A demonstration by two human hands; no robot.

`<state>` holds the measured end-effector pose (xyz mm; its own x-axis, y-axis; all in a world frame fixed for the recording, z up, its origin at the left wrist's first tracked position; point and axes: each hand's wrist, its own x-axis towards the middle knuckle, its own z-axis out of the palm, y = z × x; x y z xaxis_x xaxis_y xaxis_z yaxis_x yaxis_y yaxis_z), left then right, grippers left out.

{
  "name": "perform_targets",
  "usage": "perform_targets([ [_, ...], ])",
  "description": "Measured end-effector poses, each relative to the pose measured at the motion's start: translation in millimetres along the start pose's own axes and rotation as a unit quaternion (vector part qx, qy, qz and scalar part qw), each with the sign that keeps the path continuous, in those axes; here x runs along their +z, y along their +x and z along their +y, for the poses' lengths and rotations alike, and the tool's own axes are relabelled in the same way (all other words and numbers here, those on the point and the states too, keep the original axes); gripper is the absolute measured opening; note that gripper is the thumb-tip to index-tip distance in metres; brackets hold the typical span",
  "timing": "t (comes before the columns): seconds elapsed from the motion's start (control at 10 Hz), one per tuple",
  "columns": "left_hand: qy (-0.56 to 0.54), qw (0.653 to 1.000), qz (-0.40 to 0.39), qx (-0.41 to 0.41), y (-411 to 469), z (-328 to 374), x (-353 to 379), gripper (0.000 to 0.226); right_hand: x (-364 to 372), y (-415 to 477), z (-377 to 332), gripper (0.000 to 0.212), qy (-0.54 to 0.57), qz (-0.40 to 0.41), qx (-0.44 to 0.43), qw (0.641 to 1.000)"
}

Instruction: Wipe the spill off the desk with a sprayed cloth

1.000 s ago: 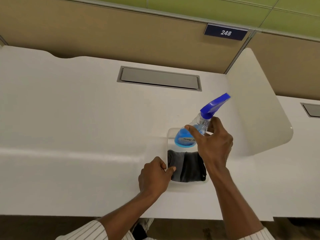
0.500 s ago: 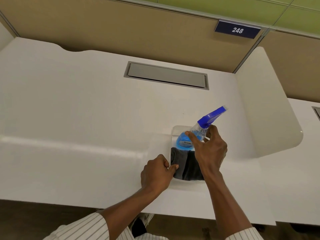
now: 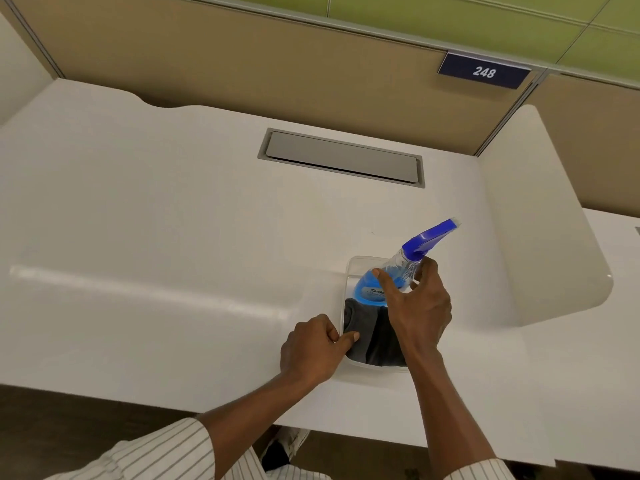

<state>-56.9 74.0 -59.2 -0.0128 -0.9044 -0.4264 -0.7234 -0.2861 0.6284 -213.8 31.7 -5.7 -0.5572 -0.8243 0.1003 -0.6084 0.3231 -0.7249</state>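
A clear plastic tray (image 3: 356,263) sits on the white desk (image 3: 173,237) near its front edge. A dark grey cloth (image 3: 363,327) lies crumpled in the tray's near half. My right hand (image 3: 419,313) grips a clear spray bottle (image 3: 372,289) of blue liquid by its upper body. The bottle leans right, its base is in the tray's far half, and its blue trigger head points up and to the right. My left hand (image 3: 311,348) holds the tray's left rim, with the thumb inside against the cloth. A tiny faint mark (image 3: 372,233) shows on the desk beyond the tray.
A grey cable hatch (image 3: 341,159) is set into the desk's back. A curved white divider (image 3: 540,237) rises just right of the tray. Tan partition panels stand behind, with a sign reading 248 (image 3: 483,71). The desk stretches far to the left.
My view has swung so the desk and tray sit further right. The bottle has sunk slightly toward the tray. My left hand stays on the tray's rim.
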Motion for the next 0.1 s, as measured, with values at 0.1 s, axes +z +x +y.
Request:
perform_targets([
  [0.1,-0.009,1.000,0.000,-0.003,1.9,-2.4,-5.5,0.055,0.0,-2.6,8.2,0.090,-0.019,0.002,0.023,1.000],
])
